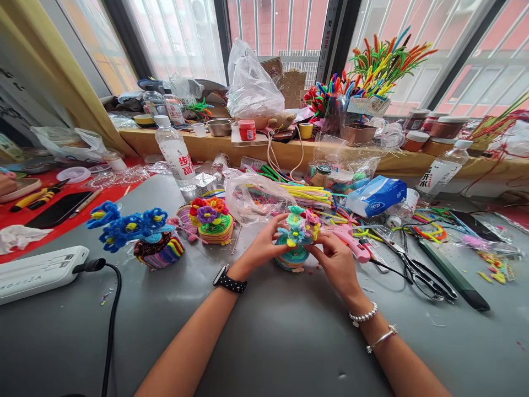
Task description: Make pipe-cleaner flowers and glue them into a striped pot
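A small teal flower pot point(291, 258) made of pipe cleaners stands on the grey table, topped with pastel pipe-cleaner flowers point(298, 225). My left hand point(263, 242) is closed round the pot's left side, near the flowers. On the right side, the fingers of my right hand point(334, 259) pinch at the pot's upper rim; whether they hold a small piece there is hidden. To the left are a pot with red, purple and orange flowers point(211, 220) and a striped pot point(160, 252) with blue flowers point(134, 225).
A pink glue gun point(351, 242), large scissors point(417, 270) and a dark green bar-shaped tool point(452, 273) lie to the right. Behind are a blue tissue pack point(377, 196) and loose pipe cleaners point(309, 194). At left are a white power bank point(43, 274) with a black cable and another person's hand point(7, 182).
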The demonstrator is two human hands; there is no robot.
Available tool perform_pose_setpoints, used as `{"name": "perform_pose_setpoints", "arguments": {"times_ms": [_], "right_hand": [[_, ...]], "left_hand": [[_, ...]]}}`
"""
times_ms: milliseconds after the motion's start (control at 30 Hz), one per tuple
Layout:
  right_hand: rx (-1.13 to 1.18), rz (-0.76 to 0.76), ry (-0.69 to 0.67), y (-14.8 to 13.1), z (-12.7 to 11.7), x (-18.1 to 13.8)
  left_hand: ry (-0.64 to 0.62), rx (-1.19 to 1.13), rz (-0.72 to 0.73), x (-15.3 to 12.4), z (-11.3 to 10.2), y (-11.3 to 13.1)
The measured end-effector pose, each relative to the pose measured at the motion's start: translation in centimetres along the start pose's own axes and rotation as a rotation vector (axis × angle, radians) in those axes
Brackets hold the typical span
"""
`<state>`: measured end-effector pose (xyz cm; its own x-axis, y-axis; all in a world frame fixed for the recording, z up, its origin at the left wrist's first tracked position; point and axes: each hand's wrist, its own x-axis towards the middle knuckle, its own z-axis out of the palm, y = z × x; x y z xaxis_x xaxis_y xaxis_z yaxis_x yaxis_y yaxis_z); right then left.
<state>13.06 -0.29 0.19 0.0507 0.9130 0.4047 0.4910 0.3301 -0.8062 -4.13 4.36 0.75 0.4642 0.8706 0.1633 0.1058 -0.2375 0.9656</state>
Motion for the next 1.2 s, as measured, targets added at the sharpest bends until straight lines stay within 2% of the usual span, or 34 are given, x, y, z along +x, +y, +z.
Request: {"name": "perform_pose_setpoints", "arguments": {"times_ms": [967, 1100, 1200], "right_hand": [[0.002, -0.021, -0.001, 0.1, -0.6, -0.2], [-0.042, -0.056, -0.04, 0.1, -1.0, -0.7], [-0.12, -0.14, -0.035, 0.3, -1.1, -1.1]], "left_hand": [[0.019, 0.013, -0.011, -0.1, 0.1, 0.2], [0.022, 0.024, -0.015, -0.1, 0.0, 0.1], [0.028, 0.043, -0.026, -0.2, 0.0, 0.2]]}}
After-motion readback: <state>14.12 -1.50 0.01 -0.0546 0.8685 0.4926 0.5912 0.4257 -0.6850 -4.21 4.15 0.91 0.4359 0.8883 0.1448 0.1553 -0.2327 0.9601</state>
